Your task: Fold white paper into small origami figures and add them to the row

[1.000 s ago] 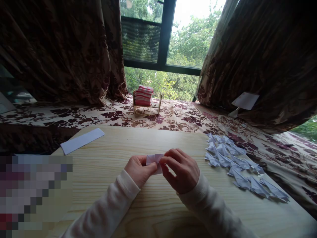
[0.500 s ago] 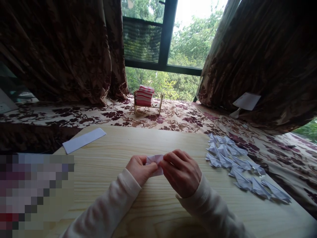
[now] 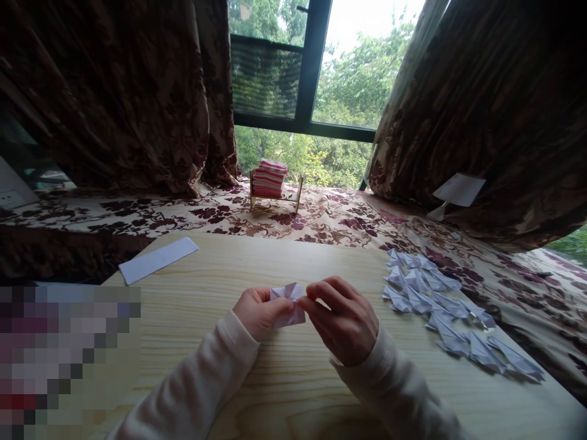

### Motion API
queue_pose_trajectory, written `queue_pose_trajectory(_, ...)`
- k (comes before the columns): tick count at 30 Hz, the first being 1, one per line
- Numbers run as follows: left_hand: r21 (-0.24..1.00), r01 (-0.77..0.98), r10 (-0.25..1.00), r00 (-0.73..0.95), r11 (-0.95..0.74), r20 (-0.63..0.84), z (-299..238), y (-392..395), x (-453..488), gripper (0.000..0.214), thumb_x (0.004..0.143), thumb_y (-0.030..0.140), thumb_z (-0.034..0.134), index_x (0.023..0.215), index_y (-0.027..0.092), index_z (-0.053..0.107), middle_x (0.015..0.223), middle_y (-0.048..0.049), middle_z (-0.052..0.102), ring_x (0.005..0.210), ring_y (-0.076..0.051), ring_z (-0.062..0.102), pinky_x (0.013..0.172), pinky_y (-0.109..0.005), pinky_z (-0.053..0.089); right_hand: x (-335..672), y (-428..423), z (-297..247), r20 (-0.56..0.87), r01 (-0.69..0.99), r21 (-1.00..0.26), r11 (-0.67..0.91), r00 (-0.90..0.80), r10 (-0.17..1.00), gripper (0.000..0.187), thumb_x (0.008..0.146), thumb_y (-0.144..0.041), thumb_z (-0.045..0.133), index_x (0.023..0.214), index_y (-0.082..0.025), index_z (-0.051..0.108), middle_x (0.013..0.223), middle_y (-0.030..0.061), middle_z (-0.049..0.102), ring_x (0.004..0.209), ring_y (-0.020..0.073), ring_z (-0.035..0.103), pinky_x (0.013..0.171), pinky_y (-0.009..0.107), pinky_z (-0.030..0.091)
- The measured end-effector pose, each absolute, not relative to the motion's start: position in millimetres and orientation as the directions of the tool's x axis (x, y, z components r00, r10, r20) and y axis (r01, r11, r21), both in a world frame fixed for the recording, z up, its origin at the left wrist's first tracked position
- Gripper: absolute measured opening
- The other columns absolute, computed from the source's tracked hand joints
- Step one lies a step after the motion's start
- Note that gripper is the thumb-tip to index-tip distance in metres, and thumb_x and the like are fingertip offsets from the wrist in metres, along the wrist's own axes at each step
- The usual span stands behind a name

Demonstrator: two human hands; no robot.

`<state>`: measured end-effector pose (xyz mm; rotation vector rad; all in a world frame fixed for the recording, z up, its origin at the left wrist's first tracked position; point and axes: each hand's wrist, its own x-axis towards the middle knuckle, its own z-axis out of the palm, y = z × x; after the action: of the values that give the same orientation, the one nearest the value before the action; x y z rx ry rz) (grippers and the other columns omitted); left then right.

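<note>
A small folded piece of white paper point(image 3: 293, 313) is held above the middle of the wooden table point(image 3: 220, 263). One pointed flap stands up from its top edge. My left hand point(image 3: 257, 313) grips it from the left, with the thumb pressed across its front. My right hand point(image 3: 345, 321) pinches the paper's right side between thumb and fingertips, the other fingers curled. To the right lie several folded white paper pieces point(image 3: 415, 293) in loose rows. At the table's far left rests a flat white paper strip point(image 3: 159, 261).
Beyond the table is a ledge covered with floral cloth point(image 3: 215, 211). On it stand a small wooden rack point(image 3: 299, 192) with a stack of red-and-white striped cloths point(image 3: 269, 178) and a white lamp point(image 3: 460, 189). Dark curtains flank the window. The lower left is pixelated.
A pointed flap now sticks up from the folded paper. My right hand has shifted slightly right, baring more of the paper. My left hand keeps its hold.
</note>
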<state>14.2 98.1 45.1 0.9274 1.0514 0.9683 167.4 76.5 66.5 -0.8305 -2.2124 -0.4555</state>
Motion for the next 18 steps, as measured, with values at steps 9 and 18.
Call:
queue_pose_trajectory(9,0.938,-0.212,0.953,0.189,0.274,-0.236,42,99,18,0.027,0.048,0.033,0.07,0.061,0.009,0.068,0.054,-0.004,0.063,0.052,-0.013,0.054,0.055,-0.026,0.041,171,80,64,0.752,0.609,-0.015,0.793,-0.516,0.41,0.015,0.081,-0.008,0.05,0.078,-0.014,0.064,0.078,0.0102,0.059,0.071,0.0184,0.046,0.059,0.031,0.043)
queue_pose_trajectory(18,0.998,-0.002,0.997,0.055,0.058,-0.058,58,87,20,0.018,0.059,0.026,0.06,0.049,0.011,0.059,0.042,0.0059,0.041,0.044,-0.005,0.033,0.043,-0.02,0.026,167,83,48,0.465,0.487,-0.725,0.488,-0.177,0.867,0.017,0.081,-0.027,0.051,0.077,-0.016,0.063,0.072,0.0048,0.058,0.064,0.0142,0.054,0.051,0.024,0.043)
